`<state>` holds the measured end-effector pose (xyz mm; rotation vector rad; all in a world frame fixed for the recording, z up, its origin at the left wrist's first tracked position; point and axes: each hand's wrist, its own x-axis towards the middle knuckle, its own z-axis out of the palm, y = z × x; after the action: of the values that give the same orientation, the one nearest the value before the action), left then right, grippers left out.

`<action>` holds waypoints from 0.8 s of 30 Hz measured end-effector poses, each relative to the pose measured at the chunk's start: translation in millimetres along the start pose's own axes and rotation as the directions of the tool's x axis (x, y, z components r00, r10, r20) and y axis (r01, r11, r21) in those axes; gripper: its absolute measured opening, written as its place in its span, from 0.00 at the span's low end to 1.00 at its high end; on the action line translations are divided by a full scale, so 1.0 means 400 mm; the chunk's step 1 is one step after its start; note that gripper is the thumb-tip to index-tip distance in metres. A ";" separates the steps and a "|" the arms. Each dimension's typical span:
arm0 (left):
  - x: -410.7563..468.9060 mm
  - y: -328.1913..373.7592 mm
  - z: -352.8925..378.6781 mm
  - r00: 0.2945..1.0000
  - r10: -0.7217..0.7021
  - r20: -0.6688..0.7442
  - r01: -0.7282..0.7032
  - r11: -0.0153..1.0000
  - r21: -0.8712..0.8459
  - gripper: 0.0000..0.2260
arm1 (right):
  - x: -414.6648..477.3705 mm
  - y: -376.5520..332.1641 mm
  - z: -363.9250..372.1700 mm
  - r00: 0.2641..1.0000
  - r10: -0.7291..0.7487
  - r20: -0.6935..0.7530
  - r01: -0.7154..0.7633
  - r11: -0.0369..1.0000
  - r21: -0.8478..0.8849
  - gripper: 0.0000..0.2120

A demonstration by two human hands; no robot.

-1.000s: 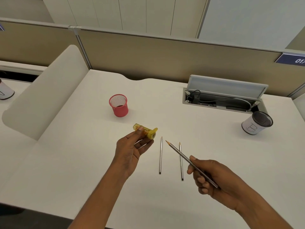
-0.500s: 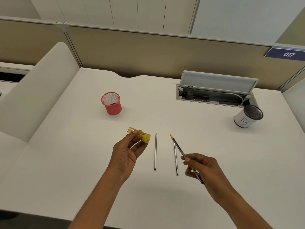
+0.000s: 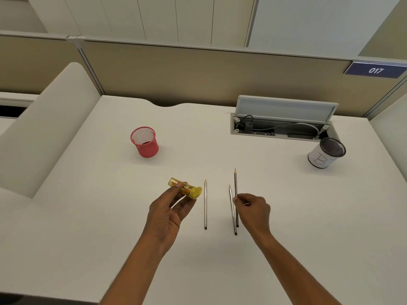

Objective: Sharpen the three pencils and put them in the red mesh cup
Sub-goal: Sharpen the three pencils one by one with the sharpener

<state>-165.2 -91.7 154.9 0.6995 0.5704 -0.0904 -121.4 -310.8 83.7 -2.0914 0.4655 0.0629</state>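
Yellow sharpener (image 3: 186, 190) in left hand (image 3: 167, 213), pencil (image 3: 235, 183) pinched by right hand (image 3: 253, 207)

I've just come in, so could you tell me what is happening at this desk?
A person's left hand holds a yellow translucent plastic sharpener; the right hand pinches a slim grey pencil. Two more grey pencils lie on the white desk. The red mesh cup holds no pencils.

Left hand (image 3: 169, 209), right hand (image 3: 253, 208): both bare; forearms bare down to lower frame edge.
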 end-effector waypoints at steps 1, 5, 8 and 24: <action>-0.001 -0.002 0.001 1.000 -0.004 -0.001 0.004 1.000 -0.002 0.09 | 0.005 0.005 0.014 1.000 -0.017 -0.003 0.016 0.999 -0.049 0.06; -0.004 -0.010 -0.001 1.000 -0.013 -0.013 0.013 1.000 -0.006 0.11 | 0.005 0.040 0.071 1.000 0.003 0.009 0.000 0.968 -0.252 0.08; -0.003 -0.017 -0.004 0.999 -0.016 -0.039 0.016 1.000 -0.009 0.14 | -0.004 0.068 0.103 1.000 0.027 0.013 -0.018 0.896 -0.443 0.10; 0.006 -0.023 -0.017 0.996 -0.045 -0.074 0.044 0.999 -0.014 0.11 | -0.010 0.082 0.167 1.000 -0.026 0.007 0.024 0.733 -0.680 0.13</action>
<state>-168.9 -94.4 144.1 0.6803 0.6572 -0.1032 -127.2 -269.6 22.1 -2.8286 0.4560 0.2494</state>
